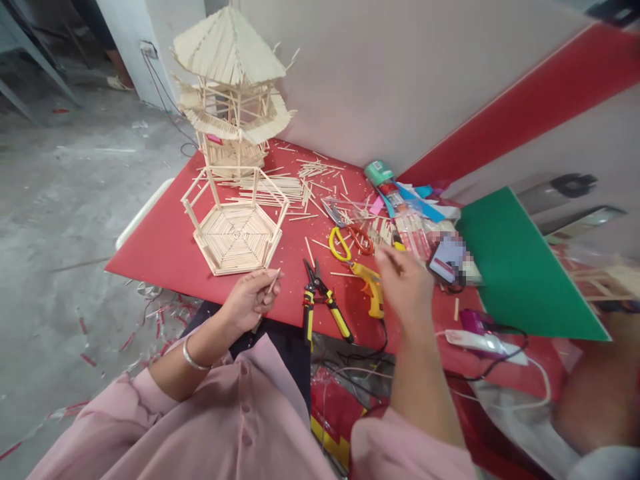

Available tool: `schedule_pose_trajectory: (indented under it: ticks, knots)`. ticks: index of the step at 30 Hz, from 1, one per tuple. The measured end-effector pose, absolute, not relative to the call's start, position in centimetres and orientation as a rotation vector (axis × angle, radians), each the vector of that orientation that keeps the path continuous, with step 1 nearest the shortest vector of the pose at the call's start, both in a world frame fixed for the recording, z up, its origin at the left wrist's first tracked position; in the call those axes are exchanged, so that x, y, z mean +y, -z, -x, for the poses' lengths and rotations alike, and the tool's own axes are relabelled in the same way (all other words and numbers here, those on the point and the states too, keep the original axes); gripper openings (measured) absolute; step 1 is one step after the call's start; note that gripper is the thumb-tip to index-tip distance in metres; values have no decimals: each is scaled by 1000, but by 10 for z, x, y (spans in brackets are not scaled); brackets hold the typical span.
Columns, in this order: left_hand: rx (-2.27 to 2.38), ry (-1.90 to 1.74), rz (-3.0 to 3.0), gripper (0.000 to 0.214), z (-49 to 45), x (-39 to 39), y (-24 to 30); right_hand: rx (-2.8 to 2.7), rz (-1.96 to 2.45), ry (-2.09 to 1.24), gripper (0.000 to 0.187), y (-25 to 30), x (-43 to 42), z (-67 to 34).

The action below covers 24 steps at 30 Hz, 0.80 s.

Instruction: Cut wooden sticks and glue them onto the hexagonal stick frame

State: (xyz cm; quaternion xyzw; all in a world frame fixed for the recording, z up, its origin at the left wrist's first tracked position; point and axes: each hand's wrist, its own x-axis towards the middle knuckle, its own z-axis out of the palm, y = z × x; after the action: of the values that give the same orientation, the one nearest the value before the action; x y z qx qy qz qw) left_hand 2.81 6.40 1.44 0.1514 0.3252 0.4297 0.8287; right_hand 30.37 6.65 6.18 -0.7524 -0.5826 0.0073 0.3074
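My left hand is closed, its fingers pinching a short wooden stick at the table's front edge. Just beyond it lies a hexagonal stick base with thin posts and rails along its back and sides. My right hand hovers right of a yellow glue gun, thumb and fingers pressed together; whatever is between them is too small to make out. Between my hands, cutting pliers with yellow-black handles lie with jaws apart. Scissors with yellow and orange handles lie behind the glue gun.
A tiered stick pagoda stands at the back of the red table. Loose sticks are scattered in front of it. At the right are a green board, a purple box, cables and another person's blurred arm.
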Motion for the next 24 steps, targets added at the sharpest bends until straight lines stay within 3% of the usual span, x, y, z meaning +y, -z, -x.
schedule_pose_trajectory:
  ticks: [4,8,13,17,24]
  knots:
    - [672,-903,-351,43,-23,64,-15,-1559,1650,-607,27,-55,19,-200]
    - [669,-886,-457,51,-5,62,-21,-1323,1520,-884,24,-40,19,-140]
    - [702,-864,-561,36,23,58,-26,-921,1465,-938,28,-35,45,-118]
    - [727,-1091,-394,43,25,49,-21,-588,1438,-851,36,-30,58,-98]
    - [739,-1317,-244,32,6,51,-14,-553,1407,-888,36,-20,62,-77]
